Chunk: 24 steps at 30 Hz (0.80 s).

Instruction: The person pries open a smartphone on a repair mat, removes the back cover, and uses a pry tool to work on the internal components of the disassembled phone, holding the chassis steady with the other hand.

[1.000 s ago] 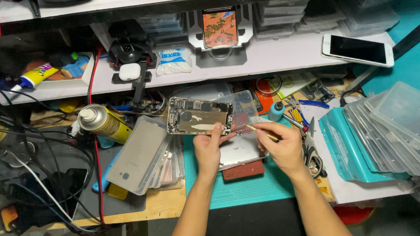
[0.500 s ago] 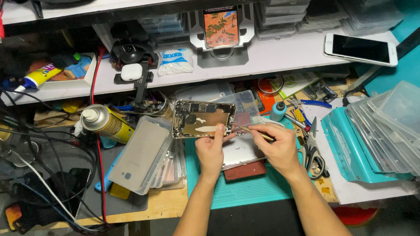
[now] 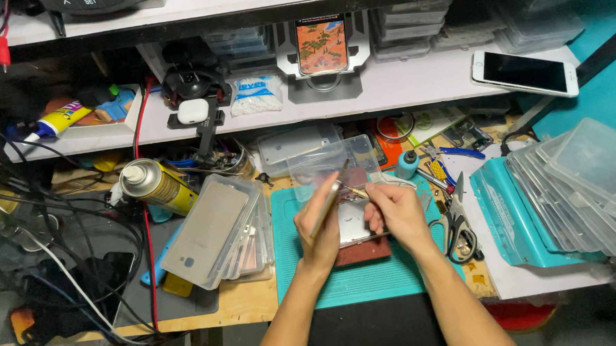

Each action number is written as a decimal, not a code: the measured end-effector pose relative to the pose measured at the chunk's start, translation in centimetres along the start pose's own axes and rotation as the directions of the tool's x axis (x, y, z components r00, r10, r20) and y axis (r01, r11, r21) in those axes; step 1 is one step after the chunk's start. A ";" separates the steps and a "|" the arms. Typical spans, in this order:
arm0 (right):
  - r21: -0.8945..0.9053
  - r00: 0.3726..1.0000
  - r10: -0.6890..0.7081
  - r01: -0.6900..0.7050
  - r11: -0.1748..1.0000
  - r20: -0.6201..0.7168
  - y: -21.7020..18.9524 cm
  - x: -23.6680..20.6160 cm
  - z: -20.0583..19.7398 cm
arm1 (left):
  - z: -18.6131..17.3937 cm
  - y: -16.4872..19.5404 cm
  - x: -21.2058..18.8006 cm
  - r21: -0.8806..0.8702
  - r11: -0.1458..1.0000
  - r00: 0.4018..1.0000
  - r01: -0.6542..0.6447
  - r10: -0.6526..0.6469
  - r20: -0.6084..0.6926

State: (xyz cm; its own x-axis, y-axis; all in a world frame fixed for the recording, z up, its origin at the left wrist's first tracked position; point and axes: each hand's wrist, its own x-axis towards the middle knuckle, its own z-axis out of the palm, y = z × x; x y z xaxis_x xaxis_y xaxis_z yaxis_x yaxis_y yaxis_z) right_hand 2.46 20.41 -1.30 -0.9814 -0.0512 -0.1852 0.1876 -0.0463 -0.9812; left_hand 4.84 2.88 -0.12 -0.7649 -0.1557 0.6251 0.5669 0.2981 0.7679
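My left hand [image 3: 319, 229] grips an opened phone body [image 3: 328, 200], now turned edge-on so only its thin side shows. My right hand [image 3: 394, 213] holds a thin screwdriver [image 3: 355, 191] whose tip touches the phone's upper edge. Both hands hover over a teal work mat [image 3: 358, 281]. Under them lies a silver phone back [image 3: 355, 228] on a dark red block [image 3: 367, 251]. A clear plastic case [image 3: 332, 159] sits just behind the hands.
A stack of phone back covers [image 3: 217, 232] lies left of the mat, beside a spray can [image 3: 155, 185]. Scissors [image 3: 457, 225] and teal-lidded clear boxes [image 3: 565, 196] are at the right. A white phone [image 3: 525, 73] rests on the shelf; cables [image 3: 54, 225] tangle at the left.
My left hand has rotated the phone body from flat and face-up to edge-on. My right hand and the screwdriver stayed against it.
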 end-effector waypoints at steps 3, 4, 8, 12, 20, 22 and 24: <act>0.251 0.983 0.139 -0.164 0.954 0.117 0.5 0.6 -0.9 | -0.3 1.0 0.3 0.139 0.980 0.989 -0.143 0.138 0.045; 0.244 0.991 0.078 -0.103 0.964 0.110 0.5 0.6 -0.9 | -0.2 1.1 0.4 0.130 0.983 0.991 -0.129 0.125 0.040; 0.101 0.970 -0.237 0.230 0.968 0.062 0.3 0.0 -0.7 | 0.9 0.2 0.0 -0.144 0.975 0.984 0.170 -0.175 -0.018; 0.015 0.986 -0.166 0.166 0.986 0.005 0.7 -0.4 -0.6 | 1.9 -1.8 -0.7 -0.416 0.813 0.889 0.409 -0.458 -0.022; 0.076 0.977 -0.200 0.194 0.978 0.073 0.7 -0.1 -0.8 | 2.0 -2.5 -1.9 -0.272 0.897 0.927 0.349 -0.374 -0.044; 0.073 0.986 -0.153 0.148 0.986 0.067 0.3 -0.1 -0.7 | 2.2 -2.6 -1.8 -0.389 0.850 0.913 0.356 -0.406 -0.052; 0.083 0.999 0.045 -0.046 0.996 0.016 0.0 0.0 -0.7 | 2.3 -2.6 -1.9 -0.300 0.889 0.923 0.345 -0.379 -0.064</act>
State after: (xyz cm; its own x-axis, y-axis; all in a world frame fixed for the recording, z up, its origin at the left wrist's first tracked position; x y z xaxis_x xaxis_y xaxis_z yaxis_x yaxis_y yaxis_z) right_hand 2.41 21.11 -1.38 -0.9711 -0.0694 -0.2282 0.2354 -0.1263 -0.9637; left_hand 4.05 4.58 -3.63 -0.9016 -0.3168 0.2945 0.3323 -0.0716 0.9405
